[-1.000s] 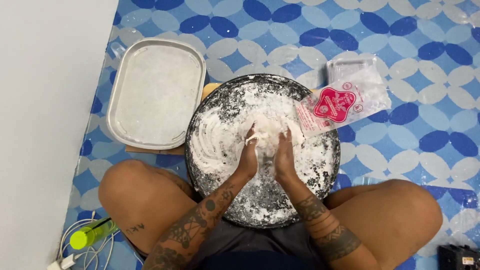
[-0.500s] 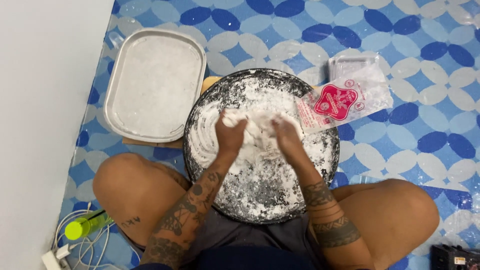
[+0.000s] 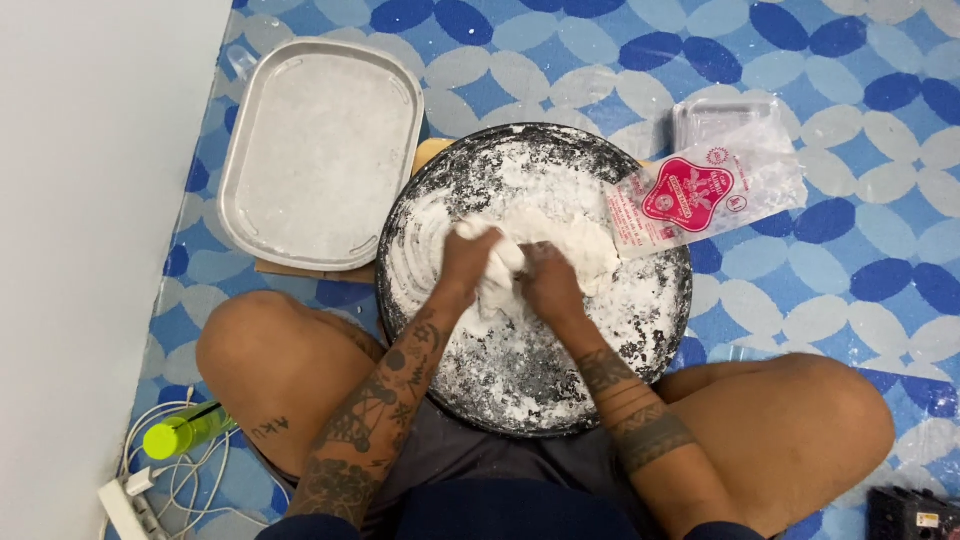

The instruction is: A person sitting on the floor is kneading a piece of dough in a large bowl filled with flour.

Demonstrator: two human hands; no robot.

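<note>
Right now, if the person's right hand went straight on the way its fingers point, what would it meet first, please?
The right hand points up and left into the white dough, which it already grips against the left hand.

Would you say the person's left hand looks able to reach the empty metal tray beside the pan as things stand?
Probably yes. The left hand is busy kneading the white dough in the dark round pan, but the metal tray lies just to that side, next to the pan, with nothing standing between them.
</note>
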